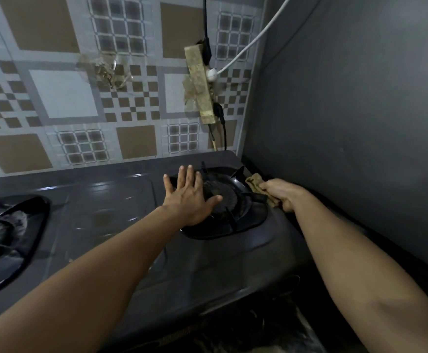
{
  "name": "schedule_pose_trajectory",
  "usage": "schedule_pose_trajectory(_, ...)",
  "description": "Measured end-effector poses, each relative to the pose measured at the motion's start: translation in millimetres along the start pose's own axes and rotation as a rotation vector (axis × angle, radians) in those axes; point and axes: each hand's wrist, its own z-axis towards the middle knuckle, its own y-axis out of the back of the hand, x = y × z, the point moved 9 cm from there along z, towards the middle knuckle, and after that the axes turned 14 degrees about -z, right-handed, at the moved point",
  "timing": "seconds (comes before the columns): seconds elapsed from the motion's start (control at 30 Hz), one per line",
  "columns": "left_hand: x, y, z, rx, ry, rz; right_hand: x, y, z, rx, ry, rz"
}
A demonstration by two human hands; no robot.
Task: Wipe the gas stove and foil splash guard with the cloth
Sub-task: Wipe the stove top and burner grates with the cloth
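Patterned foil guard (62, 93) behind looks untouched, stove (121, 200) top glossy, left hand (188, 194) flat on right burner (223, 207), right hand (282, 193) clutching cloth (256, 186) at far-right edge, wiping likely midway.

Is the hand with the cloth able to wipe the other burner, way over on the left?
Probably not yet. The right hand grips the cloth at the stove's right edge, and the left hand on the near burner lies across the way to the far burner.
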Motion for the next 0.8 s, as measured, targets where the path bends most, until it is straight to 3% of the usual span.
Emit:
schedule_pose_trajectory(0.17,-6,4,-11,-0.063,-0.054,0.024,-30,2,-31,-0.051,0.027,-0.123)
schedule_pose_trajectory(0.37,10,4,-27,0.005,-0.03,-0.022,-38,-10,-62,-0.148,0.215,-0.353)
schedule_pose_trajectory(0.5,13,17,-41,-0.06,-0.068,0.001,-54,-21,-104,-0.246,0.111,-0.825)
schedule_pose_trajectory(0.57,13,28,-50,-0.136,-0.048,0.017,-49,-39,-138,-0.279,0.1,-0.948)
schedule_pose_trajectory(0.67,13,41,-63,-0.213,0.023,-0.049,-22,-99,-182,-0.328,0.278,-1.026)
schedule_pose_trajectory(0.8,11,43,-59,-0.151,0.097,-0.083,-9,-133,-216,-0.428,0.477,-1.014)
